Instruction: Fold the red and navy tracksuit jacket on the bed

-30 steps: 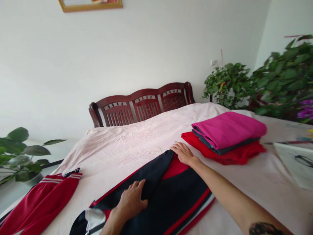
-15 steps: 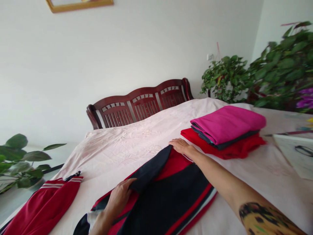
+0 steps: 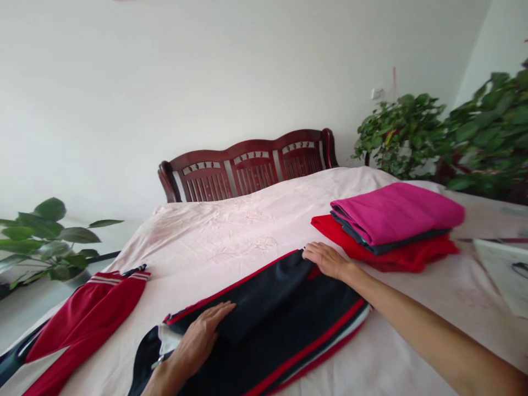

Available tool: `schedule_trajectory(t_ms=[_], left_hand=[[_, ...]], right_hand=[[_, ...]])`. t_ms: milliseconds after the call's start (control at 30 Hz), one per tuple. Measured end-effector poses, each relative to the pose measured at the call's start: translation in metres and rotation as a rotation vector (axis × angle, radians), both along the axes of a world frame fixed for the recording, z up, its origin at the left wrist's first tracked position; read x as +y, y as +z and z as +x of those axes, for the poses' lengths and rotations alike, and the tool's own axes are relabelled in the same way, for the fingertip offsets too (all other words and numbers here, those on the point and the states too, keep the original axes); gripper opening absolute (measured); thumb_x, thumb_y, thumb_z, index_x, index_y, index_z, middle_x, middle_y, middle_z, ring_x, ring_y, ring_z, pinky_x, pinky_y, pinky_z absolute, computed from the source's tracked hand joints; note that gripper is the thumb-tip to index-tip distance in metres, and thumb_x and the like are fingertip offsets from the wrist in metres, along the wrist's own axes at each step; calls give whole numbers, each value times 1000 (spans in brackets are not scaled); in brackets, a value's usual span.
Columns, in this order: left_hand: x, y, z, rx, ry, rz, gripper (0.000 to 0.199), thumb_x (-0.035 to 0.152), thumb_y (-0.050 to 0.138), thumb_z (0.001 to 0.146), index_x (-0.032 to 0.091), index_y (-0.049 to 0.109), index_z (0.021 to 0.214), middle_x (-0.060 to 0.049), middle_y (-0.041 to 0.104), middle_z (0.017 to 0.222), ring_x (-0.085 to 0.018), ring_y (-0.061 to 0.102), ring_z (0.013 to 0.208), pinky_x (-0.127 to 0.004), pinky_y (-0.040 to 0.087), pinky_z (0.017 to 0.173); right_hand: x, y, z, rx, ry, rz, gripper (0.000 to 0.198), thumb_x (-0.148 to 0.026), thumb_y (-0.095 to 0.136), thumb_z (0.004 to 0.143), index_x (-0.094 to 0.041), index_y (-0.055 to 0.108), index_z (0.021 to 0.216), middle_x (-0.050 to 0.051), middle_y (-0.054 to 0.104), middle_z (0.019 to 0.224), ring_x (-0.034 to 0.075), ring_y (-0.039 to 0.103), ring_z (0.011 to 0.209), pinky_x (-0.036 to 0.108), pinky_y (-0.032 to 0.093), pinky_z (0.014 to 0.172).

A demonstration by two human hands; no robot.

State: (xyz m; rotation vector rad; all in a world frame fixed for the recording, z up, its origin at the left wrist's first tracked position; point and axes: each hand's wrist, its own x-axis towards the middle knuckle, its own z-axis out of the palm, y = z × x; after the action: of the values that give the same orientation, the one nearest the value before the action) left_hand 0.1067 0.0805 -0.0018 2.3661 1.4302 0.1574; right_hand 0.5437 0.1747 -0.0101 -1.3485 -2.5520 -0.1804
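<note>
A navy track jacket [image 3: 264, 302] with red and white stripes lies partly folded in front of me, one navy section turned over its middle. My left hand [image 3: 204, 333] rests flat on its left part, fingers stretched out together. Beside that wrist, a white patch and a metal zip pull show at the collar end. At the jacket's far right corner, my right hand [image 3: 328, 259] has its fingers closed on the edge of the turned section; the fingertips are partly hidden. A red garment [image 3: 93, 319] with white-striped cuffs lies further left, apart from both hands.
A folded stack with a magenta cloth [image 3: 400, 212] on top and a red cloth [image 3: 421, 258] below sits right of the jacket. A pale tablecloth [image 3: 231, 236] covers the table. Behind stands a dark wooden bench [image 3: 247, 165]. Plants [image 3: 406, 126] flank it; glasses [image 3: 520, 268] lie on paper.
The turned navy section has come over further and now covers most of the red strip seen before. My left hand has gone from gripping the fabric to lying flat. The view has shifted.
</note>
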Motion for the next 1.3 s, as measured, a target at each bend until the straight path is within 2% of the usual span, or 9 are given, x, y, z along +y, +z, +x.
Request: schedule_trajectory(t_ms=[100, 233, 333, 433, 533, 667, 867, 1033, 1300], left_hand=[[0, 0, -7, -46, 33, 5, 75, 9, 41, 77, 31, 46, 148, 4, 48, 153, -17, 41, 143, -34, 31, 121], [0, -2, -18, 13, -42, -13, 85, 2, 43, 70, 37, 47, 146, 6, 41, 157, -20, 33, 148, -47, 23, 124], [-4, 1, -15, -99, -49, -43, 75, -1, 40, 66, 33, 66, 128, 4, 59, 143, -19, 44, 141, -44, 31, 120], [-6, 11, 3, -277, 19, 15, 56, -1, 38, 68, 24, 77, 99, -1, 74, 118, -17, 62, 122, -35, 42, 112], [-7, 15, 29, -307, 109, 124, 49, 7, 39, 83, 22, 71, 116, -5, 66, 134, -19, 55, 130, -37, 39, 114], [-5, -2, 41, -23, 181, 264, 52, 39, 50, 95, 27, 50, 145, -11, 39, 159, -34, 27, 149, -58, 17, 121], [-8, -38, -12, 194, 308, 315, 62, 58, 47, 94, 31, 43, 150, -12, 34, 161, -39, 22, 149, -62, 6, 120], [-10, -45, -48, 252, 366, 326, 64, 62, 47, 93, 35, 40, 151, -13, 36, 160, -41, 26, 148, -65, 9, 117], [-7, -43, -56, 229, 409, 319, 54, 51, 46, 97, 34, 45, 148, -11, 37, 159, -32, 31, 147, -55, 18, 119]], right_hand=[[-6, -2, 2, -53, -13, 13, 47, 3, 39, 81, -22, 68, 110, 10, 63, 110, 23, 56, 107, 36, 42, 95], [-11, -2, 9, -38, -27, -84, 61, 6, 41, 72, -24, 69, 116, 9, 65, 120, 21, 58, 114, 34, 41, 100], [-9, 10, 5, 52, -128, -141, 57, 4, 41, 72, -27, 73, 109, 5, 71, 112, 21, 64, 106, 32, 45, 95], [-3, 29, -18, 168, -227, -73, 49, -2, 40, 79, -25, 73, 107, 5, 73, 111, 21, 65, 105, 32, 46, 94], [3, 36, -53, 206, -238, 66, 45, -13, 39, 88, -18, 66, 123, 10, 68, 126, 24, 60, 117, 36, 41, 106], [7, 5, -76, 123, -289, 146, 49, -34, 42, 94, -19, 54, 139, 13, 55, 144, 32, 44, 137, 52, 29, 115], [5, -63, -49, 19, -355, 112, 51, -39, 43, 92, -25, 53, 140, 11, 50, 150, 34, 36, 143, 56, 28, 114], [9, -68, -48, -74, -414, 98, 58, -44, 38, 94, -18, 49, 145, 12, 45, 154, 34, 34, 144, 52, 28, 115], [4, -59, -51, -126, -547, -23, 69, -46, 32, 97, -8, 32, 154, 16, 31, 160, 31, 29, 147, 45, 23, 119]])
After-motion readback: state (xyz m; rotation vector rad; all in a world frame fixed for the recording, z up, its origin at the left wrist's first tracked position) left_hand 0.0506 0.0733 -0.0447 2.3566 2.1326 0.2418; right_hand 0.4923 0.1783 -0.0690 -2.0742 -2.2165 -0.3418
